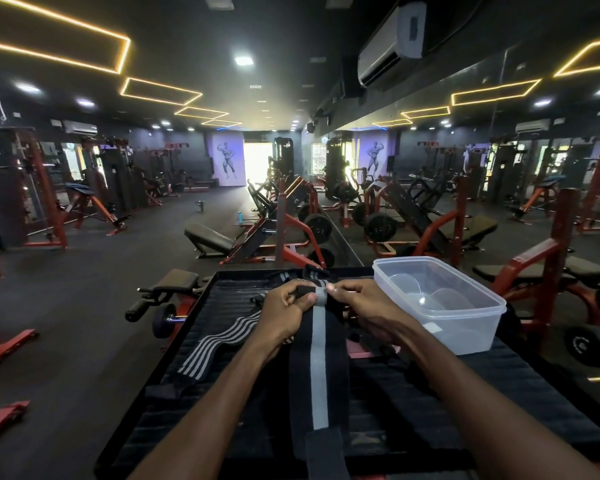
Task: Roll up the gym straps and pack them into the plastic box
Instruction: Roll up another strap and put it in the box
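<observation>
A long black gym strap with one grey centre stripe (318,368) lies lengthwise on the black ribbed platform (499,386), running toward me. My left hand (284,315) and my right hand (364,306) both pinch its far end, where a small roll has formed. To the left lies a second black strap with several thin grey stripes (212,344), flat and unrolled. A third striped strap (293,275) sits just beyond my hands. The clear plastic box (440,303) stands open at the platform's right, with no strap inside.
Red-framed weight benches, a dumbbell (163,320) and plate-loaded machines surround the platform. A mirror wall runs along the right. Open dark floor stretches to the left.
</observation>
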The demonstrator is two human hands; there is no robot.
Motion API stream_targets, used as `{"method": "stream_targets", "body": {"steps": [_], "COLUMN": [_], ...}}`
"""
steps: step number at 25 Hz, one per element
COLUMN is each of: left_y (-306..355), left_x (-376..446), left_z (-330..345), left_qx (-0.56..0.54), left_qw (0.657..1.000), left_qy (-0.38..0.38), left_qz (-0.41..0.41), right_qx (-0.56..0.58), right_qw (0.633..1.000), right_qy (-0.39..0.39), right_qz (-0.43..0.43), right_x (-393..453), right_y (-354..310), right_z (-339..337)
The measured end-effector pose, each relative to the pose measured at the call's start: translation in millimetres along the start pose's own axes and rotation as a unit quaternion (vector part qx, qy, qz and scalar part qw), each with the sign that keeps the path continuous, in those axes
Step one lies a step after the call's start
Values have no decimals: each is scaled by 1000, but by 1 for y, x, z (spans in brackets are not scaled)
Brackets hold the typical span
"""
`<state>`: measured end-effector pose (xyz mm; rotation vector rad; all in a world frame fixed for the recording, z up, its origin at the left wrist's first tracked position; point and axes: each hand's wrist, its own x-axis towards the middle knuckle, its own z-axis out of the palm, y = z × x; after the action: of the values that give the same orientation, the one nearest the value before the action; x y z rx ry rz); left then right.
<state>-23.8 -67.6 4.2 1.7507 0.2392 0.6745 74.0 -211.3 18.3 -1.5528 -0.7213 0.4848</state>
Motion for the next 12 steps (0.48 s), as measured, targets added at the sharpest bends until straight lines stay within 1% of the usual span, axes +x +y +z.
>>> {"method": "stream_targets", "body": {"steps": [2,5,10,12], "left_y": [-2,-7,-17,-18], "left_x": [-1,-1,2,3], "left_z": [1,3,0,0], "left_qx": [-6,-51,-94,-92], "left_qw": [1000,996,984,981], "left_qy": [-17,-42,-73,-92], "left_qz": [-6,-56,-132,-146], "right_qx": [-35,-70,-87,-85], "right_qw": [999,996,994,994], "right_qy": [12,43,62,59], "right_qz": [-7,-21,-35,-35], "right_x": [0,-2,-4,-6], "right_y": [1,4,0,-2], "right_z": [0,3,3,3]}}
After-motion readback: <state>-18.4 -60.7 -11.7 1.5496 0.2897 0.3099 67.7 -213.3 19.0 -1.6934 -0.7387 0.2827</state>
